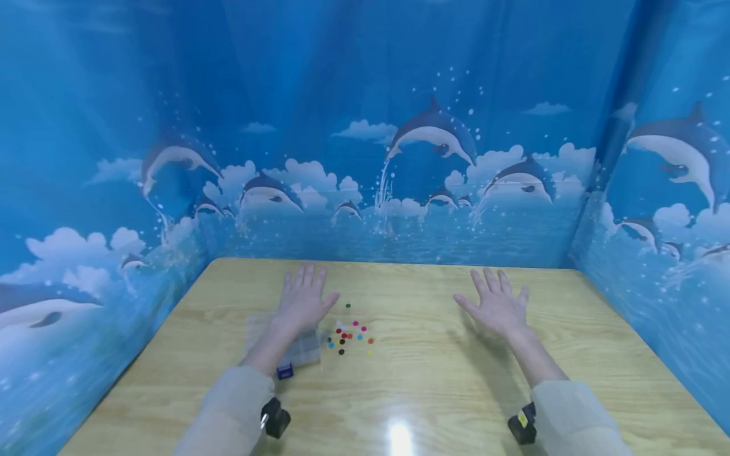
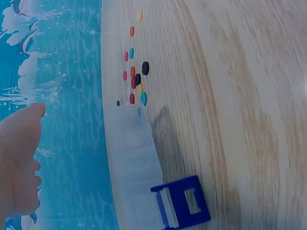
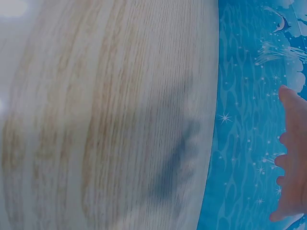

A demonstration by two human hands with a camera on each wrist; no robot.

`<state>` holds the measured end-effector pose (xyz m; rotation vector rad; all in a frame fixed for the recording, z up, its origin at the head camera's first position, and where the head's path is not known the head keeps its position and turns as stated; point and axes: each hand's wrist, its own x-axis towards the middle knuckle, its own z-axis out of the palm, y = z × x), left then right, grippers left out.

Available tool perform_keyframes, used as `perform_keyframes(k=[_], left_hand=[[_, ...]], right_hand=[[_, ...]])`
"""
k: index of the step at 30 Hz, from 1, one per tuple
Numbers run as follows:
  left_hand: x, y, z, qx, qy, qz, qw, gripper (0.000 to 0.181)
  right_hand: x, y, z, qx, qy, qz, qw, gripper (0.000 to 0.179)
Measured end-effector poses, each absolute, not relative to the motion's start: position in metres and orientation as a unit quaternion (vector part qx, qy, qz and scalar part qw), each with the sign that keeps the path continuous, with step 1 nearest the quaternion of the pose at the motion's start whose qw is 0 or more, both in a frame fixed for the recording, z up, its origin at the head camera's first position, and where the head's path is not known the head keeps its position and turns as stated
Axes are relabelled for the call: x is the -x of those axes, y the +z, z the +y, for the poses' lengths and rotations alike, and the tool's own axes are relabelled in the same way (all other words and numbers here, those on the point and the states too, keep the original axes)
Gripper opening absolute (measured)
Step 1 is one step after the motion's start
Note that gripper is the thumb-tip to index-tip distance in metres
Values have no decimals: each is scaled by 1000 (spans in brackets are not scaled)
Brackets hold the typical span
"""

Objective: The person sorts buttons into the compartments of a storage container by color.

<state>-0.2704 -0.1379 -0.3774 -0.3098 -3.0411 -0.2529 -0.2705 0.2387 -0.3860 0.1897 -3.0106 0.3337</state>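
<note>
Fingers spread, my left hand (image 1: 304, 304) hovers over the far part of a translucent compartment box (image 1: 308, 350) and holds nothing. The forearm hides some of that box. A small dark blue piece with a window-like opening (image 2: 181, 205) lies at the box's near end. Right of the box, several small coloured discs like buttons (image 1: 344, 336) are scattered, in red, pink, black, blue, yellow and green. Over the table's right half, my right hand (image 1: 499, 307) is likewise spread and holds nothing; its shadow falls on the wood in the right wrist view.
The light wood-grain table (image 1: 422, 373) is bordered at the back and sides by a blue curtain (image 1: 342, 76) printed with dolphins and clouds. A black device (image 1: 275, 418) is on the left wrist and another (image 1: 523, 424) on the right. A bright glare spot shows near the front.
</note>
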Motion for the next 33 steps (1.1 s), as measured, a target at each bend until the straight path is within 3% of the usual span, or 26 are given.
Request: perform_keyframes(k=[13,33], left_hand=[[261,-368,-170,92,-49,-992,75,67],[230,-368,-211,85,-57,-978,179,31]], right_hand=[[275,-378,222,-85,122,-984,98,77],[286,-379,170,-164,173,-957,165,45]])
